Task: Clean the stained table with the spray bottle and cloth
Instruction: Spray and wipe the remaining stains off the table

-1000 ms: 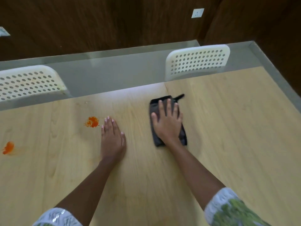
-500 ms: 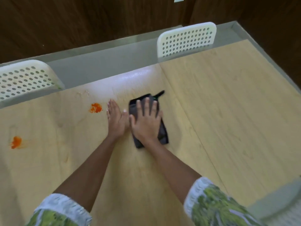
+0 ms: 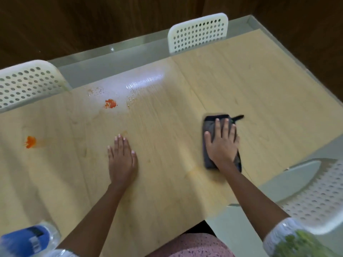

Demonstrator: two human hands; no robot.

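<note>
On the wooden worktop (image 3: 259,86), wiping is under way with stains still left

Right hand (image 3: 221,145) presses flat, fingers straight, on the dark cloth (image 3: 208,127); left hand (image 3: 121,156) lies open and flat on bare wood, holding nothing. Two orange stains (image 3: 110,103) (image 3: 30,141) remain, plus faint smears near the wet sheen, so much is left. The spray bottle (image 3: 27,238) sits at the near left corner. Since half a second ago the cloth has swept right, away from the left hand it was beside

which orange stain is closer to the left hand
The orange stain near the far edge, just beyond the left hand. The other stain lies well off to the left, near the table's left side.
</note>
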